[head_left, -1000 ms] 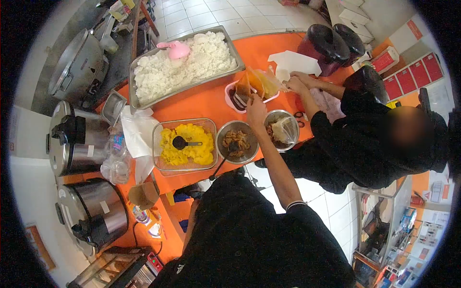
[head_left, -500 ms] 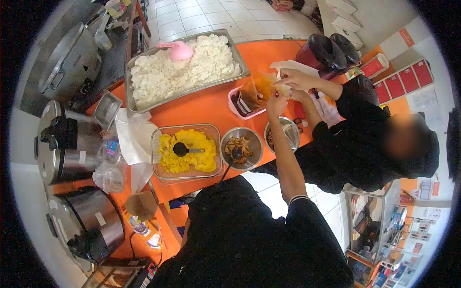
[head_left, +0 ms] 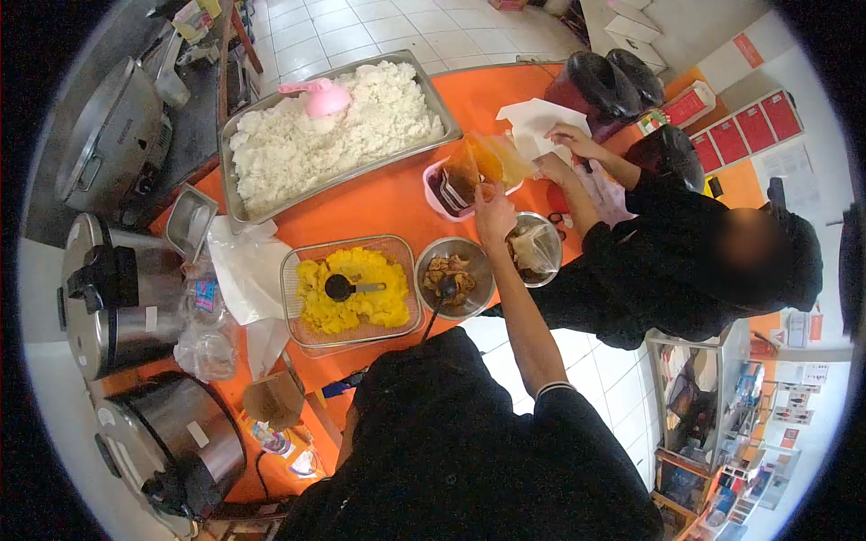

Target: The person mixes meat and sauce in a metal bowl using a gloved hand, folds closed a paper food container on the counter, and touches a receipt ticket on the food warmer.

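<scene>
My right hand (head_left: 495,216) reaches across the table, its fingers closed on the edge of a clear plastic bag (head_left: 487,162) smeared with orange sauce. The bag stands in a pink basket (head_left: 435,195) and has dark contents low down. Below my forearm are a steel bowl of browned meat pieces (head_left: 448,278) with a black ladle in it, and a second steel bowl (head_left: 546,275) partly covered by clear plastic. My left hand is out of sight; only a bit of that arm shows beside my black shirt.
A co-worker's hands (head_left: 566,151) are at a white paper box (head_left: 539,123). Left of them lies a big tray of rice (head_left: 242,204) with a pink scoop (head_left: 327,97). Nearer are a mesh basket of yellow food (head_left: 307,341), wrapping paper (head_left: 244,270) and large cookers (head_left: 144,298).
My right hand has drawn back left and down from the top of the bag. The co-worker's hands have parted from mine and moved over the white paper box. The view has shifted slightly.
</scene>
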Demonstrator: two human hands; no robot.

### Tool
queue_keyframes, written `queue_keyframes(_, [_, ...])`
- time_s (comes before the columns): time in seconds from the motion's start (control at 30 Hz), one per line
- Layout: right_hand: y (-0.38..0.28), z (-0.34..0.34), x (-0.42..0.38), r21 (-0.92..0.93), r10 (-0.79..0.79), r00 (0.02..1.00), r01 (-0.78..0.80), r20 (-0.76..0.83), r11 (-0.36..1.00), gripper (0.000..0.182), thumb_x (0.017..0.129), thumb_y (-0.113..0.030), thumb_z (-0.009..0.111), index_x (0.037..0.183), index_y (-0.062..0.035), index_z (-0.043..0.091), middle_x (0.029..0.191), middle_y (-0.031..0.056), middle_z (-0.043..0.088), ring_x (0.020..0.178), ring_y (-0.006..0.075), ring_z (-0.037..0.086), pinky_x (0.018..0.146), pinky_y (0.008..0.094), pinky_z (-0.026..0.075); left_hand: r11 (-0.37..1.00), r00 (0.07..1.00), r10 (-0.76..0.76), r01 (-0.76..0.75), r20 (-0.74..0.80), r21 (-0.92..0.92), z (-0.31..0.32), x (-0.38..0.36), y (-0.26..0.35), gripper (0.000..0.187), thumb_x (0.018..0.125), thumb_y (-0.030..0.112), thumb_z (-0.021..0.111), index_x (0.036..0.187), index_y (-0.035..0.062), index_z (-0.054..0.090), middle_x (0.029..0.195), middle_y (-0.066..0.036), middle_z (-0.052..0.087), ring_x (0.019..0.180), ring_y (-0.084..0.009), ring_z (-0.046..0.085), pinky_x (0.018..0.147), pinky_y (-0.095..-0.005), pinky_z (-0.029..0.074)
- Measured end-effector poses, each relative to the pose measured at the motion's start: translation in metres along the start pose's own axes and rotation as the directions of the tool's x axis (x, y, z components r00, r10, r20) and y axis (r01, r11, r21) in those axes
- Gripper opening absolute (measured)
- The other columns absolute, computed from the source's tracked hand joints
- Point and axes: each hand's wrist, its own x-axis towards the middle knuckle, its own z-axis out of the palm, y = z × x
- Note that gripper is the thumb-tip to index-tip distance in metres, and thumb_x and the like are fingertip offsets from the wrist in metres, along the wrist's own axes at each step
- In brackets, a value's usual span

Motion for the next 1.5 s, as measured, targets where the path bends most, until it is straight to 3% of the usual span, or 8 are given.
queue_keyframes(0.2, [0.006, -0.007, -0.001, 0.091, -0.163, 0.985, 0.157, 0.058, 0.983, 0.033, 0.083, -0.04, 0.062, 0.105, -0.0156, 0.062, 0.076, 0.0152, 0.068, 0.073, 0.037, 0.066, 0.066, 0.0499, 0.051, 1.0, 1.0, 0.008, -0.008, 0.004, 0.017, -0.006, -0.001, -0.004, 0.026, 0.089, 0.023, 0.053, 0.098, -0.0006, 0.061, 0.093, -0.022, 0.065, 0.085, -0.0346, 0.064, 0.076, -0.044, 0.049])
queue_keyframes(0.27, [-0.01, -0.016, 0.008, 0.207, 0.275, 0.95, -0.242, -0.148, 0.948, 0.032, 0.082, -0.039, 0.063, 0.1, -0.0124, 0.065, 0.082, 0.0158, 0.069, 0.075, 0.0389, 0.066, 0.067, 0.0496, 0.051, 1.0, 1.0, 0.005, -0.005, 0.002, 0.016, -0.007, -0.002, -0.006, 0.026, 0.089, 0.023, 0.053, 0.098, -0.0005, 0.061, 0.093, -0.022, 0.065, 0.085, -0.0348, 0.064, 0.076, -0.0442, 0.049])
queue_keyframes(0.43, [-0.005, -0.018, 0.05, 0.128, 0.03, 0.998, -0.023, -0.055, 0.991, 0.036, 0.089, -0.038, 0.056, 0.105, -0.0073, 0.066, 0.086, 0.0226, 0.066, 0.082, 0.0418, 0.064, 0.072, 0.0519, 0.049, 1.0, 1.0, 0.011, -0.011, -0.003, 0.017, -0.01, 0.0, -0.003, 0.026, 0.09, 0.023, 0.052, 0.099, -0.0002, 0.061, 0.094, -0.022, 0.064, 0.086, -0.0353, 0.064, 0.076, -0.0447, 0.049])
queue_keyframes(0.7, [-0.024, -0.063, 0.086, 0.408, -0.225, 0.891, 0.389, -0.393, 0.826, 0.022, 0.09, -0.017, 0.058, 0.094, 0.0024, 0.068, 0.083, 0.023, 0.066, 0.075, 0.0367, 0.065, 0.066, 0.0402, 0.049, 1.0, 1.0, -0.002, 0.002, -0.006, 0.018, -0.003, 0.003, -0.001, 0.025, 0.09, 0.022, 0.052, 0.1, 0.0003, 0.061, 0.096, -0.022, 0.064, 0.087, -0.0361, 0.063, 0.077, -0.0455, 0.048])
queue_keyframes(0.9, [-0.034, -0.093, 0.111, 0.61, -0.161, 0.91, 0.38, -0.383, 0.695, 0.024, 0.091, -0.014, 0.057, 0.088, 0.0084, 0.065, 0.072, 0.0191, 0.066, 0.066, 0.0201, 0.062, 0.061, 0.0346, 0.047, 0.999, 1.0, 0.001, 0.0, -0.011, 0.049, -0.009, 0.003, 0.012, 0.025, 0.09, 0.022, 0.052, 0.1, 0.0006, 0.06, 0.097, -0.023, 0.064, 0.088, -0.0367, 0.063, 0.077, -0.0461, 0.048])
queue_keyframes(1.2, [-0.052, -0.135, 0.101, 0.461, -0.208, 0.862, 0.434, -0.462, 0.774, 0.025, 0.091, -0.018, 0.058, 0.086, 0.0054, 0.066, 0.072, 0.0186, 0.065, 0.064, 0.0202, 0.061, 0.063, 0.0359, 0.047, 0.993, 0.998, 0.05, -0.045, -0.046, 0.107, -0.026, -0.013, 0.025, 0.024, 0.091, 0.021, 0.051, 0.102, 0.0012, 0.06, 0.098, -0.023, 0.063, 0.089, -0.0377, 0.063, 0.078, -0.0471, 0.048])
queue_keyframes(1.27, [-0.051, -0.142, 0.1, 0.326, -0.369, 0.734, 0.614, -0.571, 0.719, 0.025, 0.091, -0.019, 0.058, 0.086, 0.0044, 0.066, 0.072, 0.0196, 0.063, 0.064, 0.0237, 0.061, 0.064, 0.0356, 0.047, 0.984, 0.995, 0.074, -0.062, -0.068, 0.169, -0.033, -0.025, 0.043, 0.024, 0.091, 0.021, 0.051, 0.102, 0.0013, 0.06, 0.099, -0.023, 0.063, 0.089, -0.0379, 0.063, 0.078, -0.0473, 0.048])
queue_keyframes(1.5, [-0.059, -0.18, 0.052, 0.555, -0.236, 0.845, 0.501, -0.48, 0.665, 0.025, 0.094, -0.018, 0.058, 0.086, 0.005, 0.064, 0.067, 0.0044, 0.057, 0.063, 0.0098, 0.049, 0.057, 0.0257, 0.04, 0.854, 0.969, 0.181, -0.07, -0.168, 0.515, -0.094, -0.111, 0.217, 0.024, 0.091, 0.021, 0.051, 0.103, 0.0017, 0.059, 0.1, -0.024, 0.063, 0.09, -0.0386, 0.063, 0.079, -0.048, 0.048])
